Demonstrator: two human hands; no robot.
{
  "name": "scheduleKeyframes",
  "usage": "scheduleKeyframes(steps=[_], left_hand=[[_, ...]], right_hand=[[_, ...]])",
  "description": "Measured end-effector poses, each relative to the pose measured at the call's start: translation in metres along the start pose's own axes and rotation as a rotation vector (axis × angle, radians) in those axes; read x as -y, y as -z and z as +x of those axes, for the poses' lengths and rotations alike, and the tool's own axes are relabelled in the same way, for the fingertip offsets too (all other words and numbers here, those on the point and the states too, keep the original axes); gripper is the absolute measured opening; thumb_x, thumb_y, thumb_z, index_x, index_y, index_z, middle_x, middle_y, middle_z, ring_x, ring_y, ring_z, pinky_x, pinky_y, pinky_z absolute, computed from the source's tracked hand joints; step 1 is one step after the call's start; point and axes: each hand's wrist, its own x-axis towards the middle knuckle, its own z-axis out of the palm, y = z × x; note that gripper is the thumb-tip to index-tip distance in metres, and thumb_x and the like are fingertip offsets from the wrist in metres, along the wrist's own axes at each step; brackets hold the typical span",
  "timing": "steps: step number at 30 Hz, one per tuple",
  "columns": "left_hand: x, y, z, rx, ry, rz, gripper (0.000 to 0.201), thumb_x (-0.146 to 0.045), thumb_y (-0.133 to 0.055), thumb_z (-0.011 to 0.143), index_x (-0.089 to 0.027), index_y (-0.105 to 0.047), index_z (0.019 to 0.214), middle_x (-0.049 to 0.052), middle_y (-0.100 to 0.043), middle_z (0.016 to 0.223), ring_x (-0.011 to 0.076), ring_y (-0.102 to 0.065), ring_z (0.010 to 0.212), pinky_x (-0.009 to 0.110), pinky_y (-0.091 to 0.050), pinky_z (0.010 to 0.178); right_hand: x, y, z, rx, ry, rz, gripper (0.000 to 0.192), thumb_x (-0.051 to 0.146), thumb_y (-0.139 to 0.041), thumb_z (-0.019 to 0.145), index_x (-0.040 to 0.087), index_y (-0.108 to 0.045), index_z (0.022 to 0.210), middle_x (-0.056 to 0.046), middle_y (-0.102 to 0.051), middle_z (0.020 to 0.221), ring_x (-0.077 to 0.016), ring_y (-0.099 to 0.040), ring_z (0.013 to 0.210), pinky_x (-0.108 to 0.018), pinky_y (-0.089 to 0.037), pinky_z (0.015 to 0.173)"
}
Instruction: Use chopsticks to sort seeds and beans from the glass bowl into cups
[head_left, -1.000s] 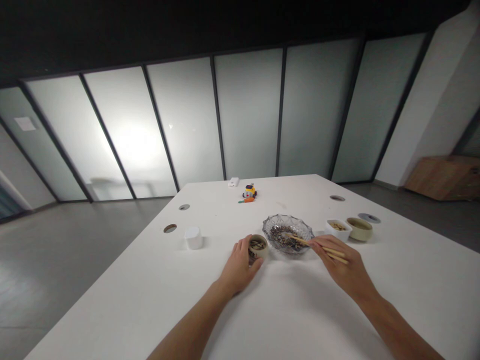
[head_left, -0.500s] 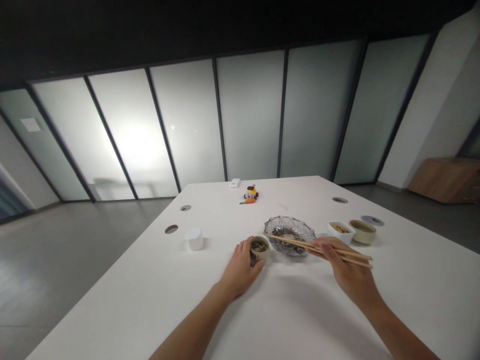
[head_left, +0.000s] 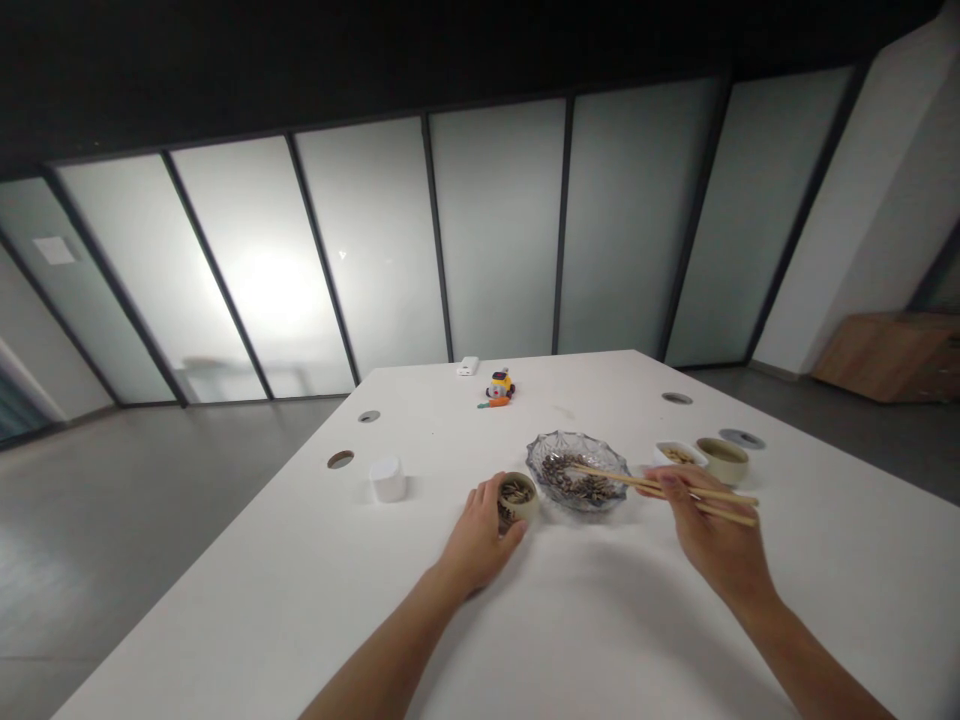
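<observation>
My left hand is wrapped round a small pale green cup that stands on the table and holds striped seeds, apparently sunflower seeds. In my right hand is a pair of wooden chopsticks, their tips over the clear glass bowl. Dark striped seeds lie in that bowl, ringed about a barer middle. Whether the chopstick tips pinch a seed is too small to tell. Behind my right hand are a white square dish with light brown bits and a second pale green cup.
On the white table, a white lidded container stands at left. Farther back are a yellow toy car, an orange toy carrot and a white box-like device. Several round holes pierce the tabletop near its sides.
My right hand has moved a little right, drawing the chopstick tips from near the small cup to over the glass bowl. My left hand keeps its hold on the cup.
</observation>
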Motion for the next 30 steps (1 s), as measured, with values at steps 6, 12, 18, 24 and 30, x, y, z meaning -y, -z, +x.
scheduleKeyframes(steps=[6,12,18,24,30], left_hand=[[0.004,-0.003,0.001,-0.005,-0.007,0.008,0.074,-0.033,-0.074,0.096,-0.023,-0.049,0.165,0.016,-0.062,0.163,0.0367,-0.055,0.153,0.055,-0.041,0.134],[0.002,-0.003,0.002,-0.006,-0.011,0.003,0.073,-0.032,-0.075,0.095,-0.023,-0.051,0.163,0.017,-0.063,0.163,0.0369,-0.056,0.152,0.055,-0.042,0.134],[0.006,-0.003,0.002,-0.012,-0.018,-0.011,0.073,-0.033,-0.076,0.095,-0.024,-0.051,0.163,0.016,-0.063,0.163,0.0362,-0.056,0.153,0.054,-0.041,0.134],[0.008,-0.005,0.003,-0.02,-0.023,-0.014,0.072,-0.032,-0.074,0.094,-0.025,-0.051,0.162,0.016,-0.066,0.158,0.0359,-0.059,0.149,0.054,-0.044,0.131],[0.003,-0.003,0.002,-0.006,0.007,-0.004,0.073,-0.032,-0.072,0.094,-0.023,-0.05,0.163,0.018,-0.063,0.161,0.036,-0.057,0.151,0.053,-0.043,0.132]], right_hand=[[0.01,-0.005,0.048,0.157,0.046,-0.114,0.058,0.074,-0.054,0.107,0.028,-0.077,0.078,-0.006,-0.08,0.07,-0.0276,-0.079,0.07,-0.038,-0.059,0.068],[0.02,-0.043,0.103,0.373,-0.005,-0.164,0.052,0.063,-0.055,0.102,0.029,-0.064,0.065,-0.004,-0.074,0.06,-0.0248,-0.071,0.058,-0.036,-0.051,0.063],[0.007,-0.053,0.104,0.354,0.0,-0.149,0.06,0.073,-0.054,0.102,0.029,-0.065,0.062,-0.003,-0.069,0.054,-0.0254,-0.07,0.055,-0.036,-0.049,0.06],[-0.003,-0.022,0.073,0.144,0.067,-0.117,0.069,0.082,-0.046,0.107,0.027,-0.071,0.072,-0.008,-0.077,0.073,-0.0265,-0.075,0.072,-0.037,-0.056,0.07],[-0.023,-0.024,0.036,0.093,0.125,-0.041,0.07,0.085,-0.051,0.106,0.027,-0.075,0.075,-0.008,-0.079,0.076,-0.027,-0.074,0.072,-0.041,-0.06,0.073]])
